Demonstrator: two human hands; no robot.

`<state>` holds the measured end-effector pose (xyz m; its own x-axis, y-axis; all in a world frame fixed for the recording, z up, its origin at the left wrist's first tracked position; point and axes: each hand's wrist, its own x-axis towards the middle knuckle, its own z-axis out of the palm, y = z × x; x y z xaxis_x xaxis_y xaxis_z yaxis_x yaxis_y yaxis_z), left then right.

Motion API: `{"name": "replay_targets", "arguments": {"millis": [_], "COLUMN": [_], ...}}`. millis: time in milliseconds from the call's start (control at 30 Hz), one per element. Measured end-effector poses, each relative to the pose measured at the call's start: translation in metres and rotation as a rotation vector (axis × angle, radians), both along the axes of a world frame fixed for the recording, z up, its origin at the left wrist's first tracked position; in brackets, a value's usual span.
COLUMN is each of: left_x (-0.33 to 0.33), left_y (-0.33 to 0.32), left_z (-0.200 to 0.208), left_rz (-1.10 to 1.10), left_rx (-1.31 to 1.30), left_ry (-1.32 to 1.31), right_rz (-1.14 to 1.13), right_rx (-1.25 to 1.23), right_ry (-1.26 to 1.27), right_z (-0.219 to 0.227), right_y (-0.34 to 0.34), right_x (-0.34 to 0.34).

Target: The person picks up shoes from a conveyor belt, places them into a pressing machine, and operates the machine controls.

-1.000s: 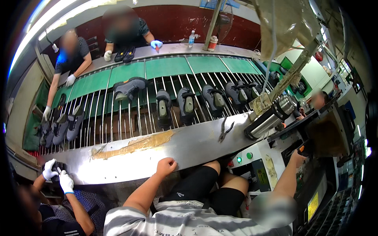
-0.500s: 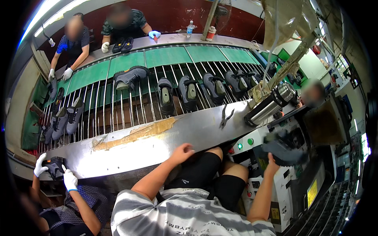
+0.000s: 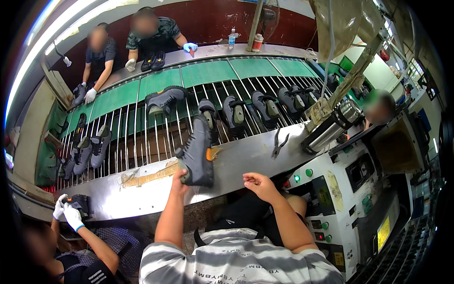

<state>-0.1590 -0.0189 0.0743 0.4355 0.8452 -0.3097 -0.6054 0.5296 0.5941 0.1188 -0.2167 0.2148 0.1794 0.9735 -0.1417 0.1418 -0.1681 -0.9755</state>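
Control cabinet [image 3: 350, 199] at right: yellow rectangular label low on its face, green labels beside the buttons. Left hand [image 3: 178, 179] is clamped on the heel of a dark grey boot [image 3: 197, 154], held above the steel ledge [image 3: 246, 158]. Right hand [image 3: 259, 184] hovers loosely curled, empty, just right of the boot.

Grey shoe [image 3: 197, 154], orange patch; green conveyor belt [image 3: 208, 73].

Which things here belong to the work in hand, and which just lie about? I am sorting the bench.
In hand:
left hand holding the grey shoe
right hand, empty
steel ledge

Lying about:
pliers
steel flask
bottle
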Motion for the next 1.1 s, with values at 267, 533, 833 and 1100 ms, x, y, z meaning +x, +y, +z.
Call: {"name": "replay_targets", "arguments": {"millis": [267, 533, 833, 1100], "left_x": [0.018, 0.066, 0.023, 0.059], "left_y": [0.202, 0.226, 0.331, 0.412], "left_z": [0.022, -0.015, -0.055, -0.069], "left_rz": [0.113, 0.213, 0.237, 0.215], "left_rx": [0.301, 0.411, 0.113, 0.636], "left_ry": [0.735, 1.147, 0.806, 1.706], "right_rz": [-0.109, -0.107, -0.093, -0.126], "right_rx": [-0.136, -0.131, 0.187, 0.251], "right_ry": [0.039, -0.307, -0.839, -0.772], "right_z": [-0.087, -0.099, -0.161, -0.158], "right_y": [0.007, 0.113, 0.158, 0.156], "right_x": [-0.001, -0.021, -0.040, -0.034]}}
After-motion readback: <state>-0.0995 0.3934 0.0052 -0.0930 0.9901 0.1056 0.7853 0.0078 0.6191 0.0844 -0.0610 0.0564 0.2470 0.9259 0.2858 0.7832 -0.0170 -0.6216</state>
